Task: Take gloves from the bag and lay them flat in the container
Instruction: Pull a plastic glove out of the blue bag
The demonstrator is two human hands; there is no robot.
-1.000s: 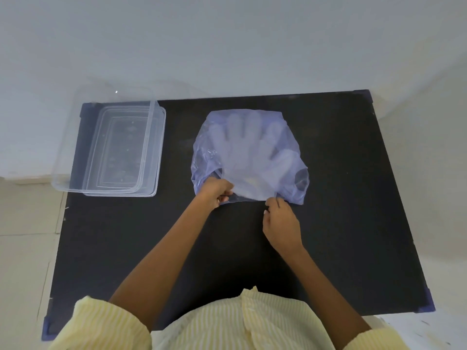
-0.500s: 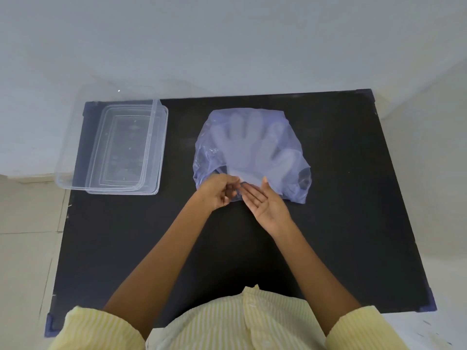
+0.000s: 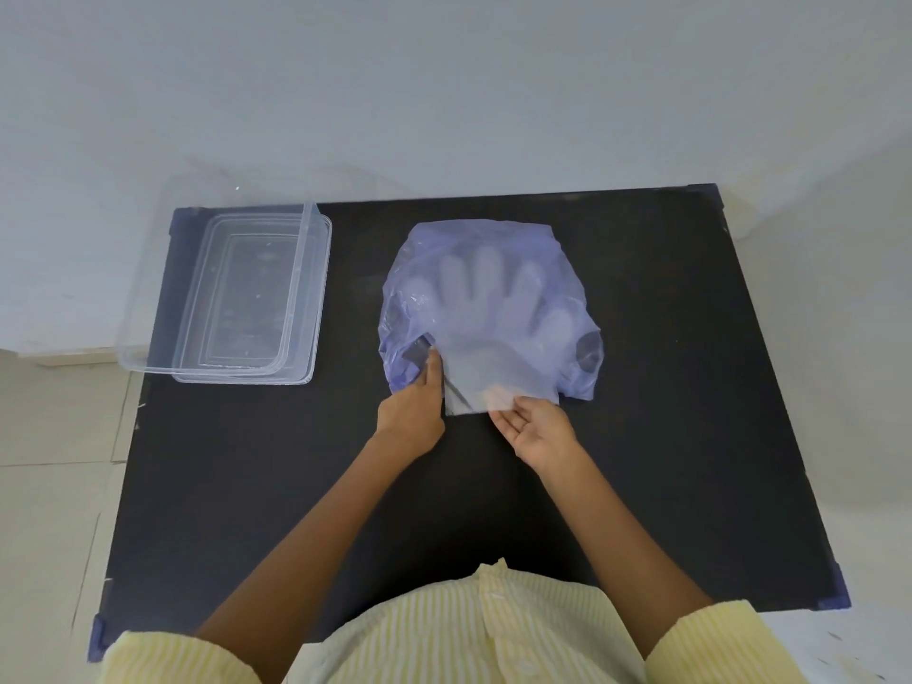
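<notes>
At far left on the black surface (image 3: 247, 486): clear container (image 3: 316, 288), lid off or absent, nothing inside, well apart from everything else. Near centre: blue bag (image 3: 493, 239) lying flat, mouth toward the body, pale glove (image 3: 483, 308) shapes showing through the film with fingers pointing away. Left hand (image 3: 409, 412) at the bag's left mouth edge, fingers tucked against the film, grip apparently pinching or pinning it down; exact closure hard to tell. Glove cuff already poking out of the mouth, between both hands. Right hand (image 3: 535, 429) palm up, fingers loosely curled under the cuff's near edge, grip open rather than clamped.

Step in hand, by judgement: drawing out the first glove, task barely begun. Next move probably calls for closing the right grip on the cuff, holding the bag steady with the left, pulling toward the body, then carrying the glove leftward to the container and spreading it flat. Thin film likely to cling or bring several out together.
</notes>
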